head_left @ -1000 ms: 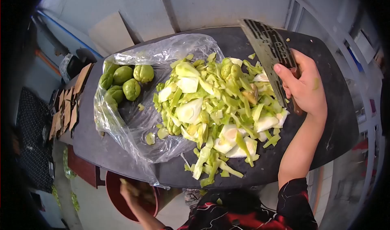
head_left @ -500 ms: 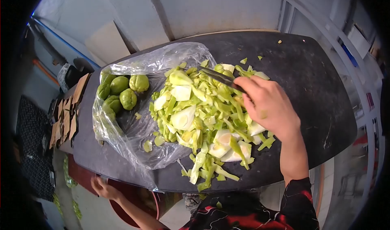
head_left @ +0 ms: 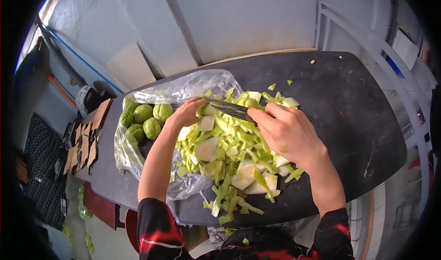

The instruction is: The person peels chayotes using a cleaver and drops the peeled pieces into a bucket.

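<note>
My right hand [head_left: 287, 131] is closed round the handle of a dark cleaver [head_left: 232, 110], its blade reaching left over the heap of cut green chayote [head_left: 229, 145]. At the blade's far end is my left hand [head_left: 188, 112], fingers bent and close together; what they hold, if anything, is hidden. Whole chayotes [head_left: 151, 128] lie in the clear plastic bag [head_left: 193, 83] to the left. The cut pieces and peel spread from the bag onto the dark table [head_left: 349, 122].
Pieces of cardboard [head_left: 85, 143] lie left of the table. Below its front left edge are a dark red stool [head_left: 102, 207] and part of a red bucket [head_left: 132, 228]. A grey metal railing [head_left: 395, 71] runs along the right, and a wall stands behind.
My left hand has come up from the bucket below the table to the heap, beside the blade. My right hand has swung the cleaver from upright at the right to lying across the heap.
</note>
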Tool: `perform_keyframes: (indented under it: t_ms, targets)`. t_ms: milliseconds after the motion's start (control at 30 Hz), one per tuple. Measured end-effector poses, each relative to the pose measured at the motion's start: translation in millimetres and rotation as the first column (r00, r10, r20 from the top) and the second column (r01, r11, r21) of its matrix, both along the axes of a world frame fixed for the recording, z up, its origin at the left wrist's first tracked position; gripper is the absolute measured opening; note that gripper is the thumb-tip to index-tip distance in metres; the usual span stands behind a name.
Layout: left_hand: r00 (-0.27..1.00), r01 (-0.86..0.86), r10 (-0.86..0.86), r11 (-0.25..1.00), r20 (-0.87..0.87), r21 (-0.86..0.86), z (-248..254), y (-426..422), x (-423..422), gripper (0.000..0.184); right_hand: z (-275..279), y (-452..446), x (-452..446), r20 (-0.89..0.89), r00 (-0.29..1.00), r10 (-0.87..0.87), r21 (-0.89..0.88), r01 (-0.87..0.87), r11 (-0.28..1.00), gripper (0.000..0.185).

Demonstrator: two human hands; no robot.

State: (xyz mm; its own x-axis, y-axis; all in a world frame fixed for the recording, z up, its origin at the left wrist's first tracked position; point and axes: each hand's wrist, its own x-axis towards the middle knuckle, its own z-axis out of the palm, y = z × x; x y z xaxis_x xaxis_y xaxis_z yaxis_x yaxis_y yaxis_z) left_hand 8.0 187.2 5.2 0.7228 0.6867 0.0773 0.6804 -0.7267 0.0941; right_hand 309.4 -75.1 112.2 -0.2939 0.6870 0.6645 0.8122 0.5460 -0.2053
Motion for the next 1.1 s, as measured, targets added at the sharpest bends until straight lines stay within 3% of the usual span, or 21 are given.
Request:
perform_keyframes:
  t_ms: [33,100,300,367,400,433,467,500,533,567,600,633,667,700,767,867,900,967,1033,1100]
  targets:
    - [1.000,0.008,-0.008,1.000,0.002,0.006,1.5,9.1,6.0,0.073,2.2,-0.6,3.1,0.002,1.000,-0.008,0.006,0.008,1.000,0.018]
    - [0.992,0.055,-0.073,0.984,-0.102,-0.168,9.6,17.2,18.4,0.077,7.6,-1.9,7.8,-0.034,0.999,0.023,0.009,-0.023,1.000,0.020]
    - [0.968,-0.090,0.009,0.946,-0.253,-0.312,10.6,33.7,29.1,0.071,6.0,0.2,9.7,-0.065,0.996,0.054,-0.027,-0.056,0.998,0.017]
    - [0.985,-0.174,0.170,0.945,-0.037,-0.276,-0.7,32.2,22.7,0.053,6.7,-0.6,9.1,-0.069,0.995,0.069,-0.041,-0.072,0.997,0.015]
    - [0.988,-0.127,0.143,0.966,0.055,-0.224,-2.9,26.8,18.0,0.040,6.9,-0.7,8.7,-0.099,0.992,0.081,-0.066,-0.088,0.994,0.013]
    - [0.988,-0.126,0.141,0.966,0.055,-0.225,7.9,11.9,22.2,0.040,7.0,-0.9,8.2,-0.126,0.988,0.094,-0.092,-0.105,0.990,0.011]
    - [0.950,-0.195,0.264,0.917,0.164,-0.347,20.4,-3.2,25.0,0.045,5.5,0.0,7.1,-0.123,0.988,0.095,-0.093,-0.106,0.990,0.011]
    - [0.883,-0.246,0.397,0.846,0.252,-0.473,26.5,-16.3,24.2,0.050,2.4,1.6,4.4,-0.168,0.981,0.095,-0.110,-0.114,0.987,0.009]
    - [0.827,-0.115,0.361,0.860,0.432,-0.498,17.8,-16.3,11.4,0.044,0.5,3.1,0.6,-0.212,0.972,0.097,-0.126,-0.126,0.984,0.008]
    - [0.823,-0.123,0.369,0.858,0.433,-0.498,14.6,-24.3,6.8,0.044,0.7,4.1,-3.0,-0.211,0.972,0.106,-0.127,-0.135,0.983,0.008]
    - [0.572,0.001,0.521,0.772,0.634,-0.635,11.9,-34.8,6.9,0.045,1.4,5.2,-6.7,-0.304,0.945,0.117,-0.222,-0.189,0.956,0.010]
    - [0.250,0.174,0.658,0.691,0.710,-0.702,10.3,-46.0,8.9,0.048,2.1,6.5,-10.7,-0.393,0.912,0.116,-0.310,-0.250,0.917,0.014]
    - [0.043,0.339,0.747,0.614,0.664,-0.713,9.0,-57.1,11.9,0.057,-6.5,11.8,-17.2,-0.442,0.887,0.135,-0.275,-0.277,0.921,0.018]
    - [-0.027,0.475,0.810,0.526,0.586,-0.705,13.2,-73.4,10.8,0.064,-12.7,15.1,-23.4,-0.435,0.888,0.147,-0.279,-0.288,0.916,0.018]
    - [-0.071,0.745,0.835,0.408,0.545,-0.527,10.4,-101.4,8.3,0.072,-24.5,20.5,-35.9,-0.495,0.866,0.072,-0.387,-0.294,0.874,0.019]
    - [-0.153,0.793,0.870,0.391,0.469,-0.467,7.9,-132.7,11.7,0.070,-44.2,26.9,-54.5,-0.479,0.873,0.093,-0.382,-0.302,0.873,0.020]
    - [-0.235,0.782,0.891,0.410,0.388,-0.470,22.5,-148.1,20.2,0.067,-49.1,27.2,-60.6,-0.484,0.871,0.083,-0.379,-0.294,0.878,0.021]
    - [-0.302,0.787,0.882,0.445,0.362,-0.427,16.2,-153.3,18.2,0.064,-55.3,25.7,-68.0,-0.551,0.834,0.036,-0.459,-0.339,0.821,0.022]
    - [-0.327,0.798,0.875,0.459,0.358,-0.392,14.4,-159.9,16.4,0.062,-56.4,25.4,-68.8,-0.576,0.816,-0.050,-0.562,-0.350,0.749,0.021]
    - [-0.324,0.821,0.878,0.445,0.352,-0.356,15.7,-168.3,15.1,0.062,-60.6,24.4,-71.7,-0.603,0.798,-0.025,-0.563,-0.402,0.722,0.018]
